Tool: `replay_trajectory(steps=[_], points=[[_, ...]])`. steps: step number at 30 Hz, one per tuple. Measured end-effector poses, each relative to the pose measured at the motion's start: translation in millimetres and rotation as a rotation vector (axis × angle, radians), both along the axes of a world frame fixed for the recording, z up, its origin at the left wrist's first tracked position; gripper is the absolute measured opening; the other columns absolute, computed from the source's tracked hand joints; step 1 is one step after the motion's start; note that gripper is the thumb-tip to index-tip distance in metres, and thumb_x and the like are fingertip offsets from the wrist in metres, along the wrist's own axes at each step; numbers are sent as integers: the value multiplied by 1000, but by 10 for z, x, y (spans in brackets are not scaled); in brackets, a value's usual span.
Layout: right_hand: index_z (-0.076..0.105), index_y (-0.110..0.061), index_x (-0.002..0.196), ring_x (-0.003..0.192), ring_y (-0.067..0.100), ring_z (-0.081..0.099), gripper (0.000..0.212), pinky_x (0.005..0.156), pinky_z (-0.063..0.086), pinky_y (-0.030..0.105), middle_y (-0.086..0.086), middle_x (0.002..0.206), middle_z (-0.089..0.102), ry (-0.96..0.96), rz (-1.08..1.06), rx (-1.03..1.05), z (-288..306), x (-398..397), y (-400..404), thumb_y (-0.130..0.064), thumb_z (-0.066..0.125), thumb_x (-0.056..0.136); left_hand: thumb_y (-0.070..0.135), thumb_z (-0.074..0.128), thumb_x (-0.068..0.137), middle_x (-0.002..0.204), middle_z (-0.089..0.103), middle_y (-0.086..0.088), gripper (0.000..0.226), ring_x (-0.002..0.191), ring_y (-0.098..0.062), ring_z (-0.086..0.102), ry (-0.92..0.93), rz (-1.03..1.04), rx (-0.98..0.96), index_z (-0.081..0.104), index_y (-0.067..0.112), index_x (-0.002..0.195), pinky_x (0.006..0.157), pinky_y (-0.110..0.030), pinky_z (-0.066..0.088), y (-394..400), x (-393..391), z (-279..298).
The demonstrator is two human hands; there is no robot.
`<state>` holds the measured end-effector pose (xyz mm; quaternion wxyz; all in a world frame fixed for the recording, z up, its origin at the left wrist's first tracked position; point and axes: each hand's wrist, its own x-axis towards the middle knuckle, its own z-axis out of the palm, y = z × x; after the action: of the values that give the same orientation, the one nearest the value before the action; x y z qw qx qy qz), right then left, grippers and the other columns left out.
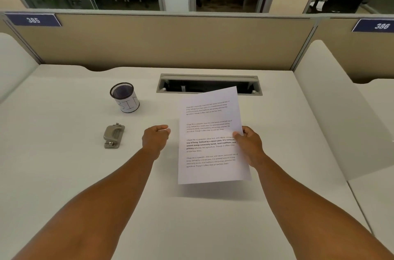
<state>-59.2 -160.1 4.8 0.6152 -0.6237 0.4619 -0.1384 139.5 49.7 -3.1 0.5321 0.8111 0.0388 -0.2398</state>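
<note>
A white printed sheet of paper [210,134] with several text paragraphs is lifted above the white desk [74,174]. My right hand [248,144] pinches its right edge, thumb on top. My left hand [155,138] hovers just left of the sheet, fingers curled, holding nothing and not touching the paper. A grey hole punch [113,136] lies on the desk to the left of my left hand. Behind it stands a black mesh cup [125,97] with a white label reading "BIN".
An open cable slot [209,84] is set in the desk behind the sheet. Beige partition panels [162,42] close the back, and white side dividers [326,100] flank the desk. Number plates 385 and 386 sit on the partition.
</note>
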Motion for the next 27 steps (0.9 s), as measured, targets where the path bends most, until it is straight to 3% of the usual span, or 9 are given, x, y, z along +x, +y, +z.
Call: replay_trajectory(steps=[3,7,9,13,18,27], points=[[65,-17,107,97,27,68,18,92,55,46,3,106,72,6,1,2,-45,115,61,-18,58,90,22,64,86,100,68,9,23,92,-16,62,-80,77,81,72,25,107,72,-25,47,170,94,3],[64,-15,111,98,27,67,21,90,56,42,3,108,70,20,10,8,-65,247,153,-15,55,92,17,57,89,98,67,5,25,75,-16,60,-129,193,119,70,22,110,65,-26,47,450,300,-62],[63,-15,111,98,27,67,21,90,55,42,4,109,70,25,18,7,-75,300,185,-14,53,93,14,57,91,102,66,-1,24,84,-20,59,-166,257,125,68,17,111,70,-28,47,582,398,-76],[64,-18,102,98,28,67,16,91,55,45,5,106,70,49,25,-1,-116,401,237,-14,53,91,28,56,86,115,64,-6,28,105,-31,61,-253,284,333,67,20,111,87,-40,53,823,618,-111],[65,-21,100,98,27,68,17,91,55,47,1,104,71,72,33,6,-159,520,290,-16,53,89,34,54,92,132,48,-18,42,126,-36,42,-203,335,512,55,14,129,99,-48,43,969,823,-145],[64,-23,97,97,27,68,15,90,56,44,0,102,71,89,43,7,-208,711,384,-15,54,90,35,52,91,137,50,-17,49,129,-35,42,-103,291,514,53,13,135,103,-43,38,1150,1101,-198]])
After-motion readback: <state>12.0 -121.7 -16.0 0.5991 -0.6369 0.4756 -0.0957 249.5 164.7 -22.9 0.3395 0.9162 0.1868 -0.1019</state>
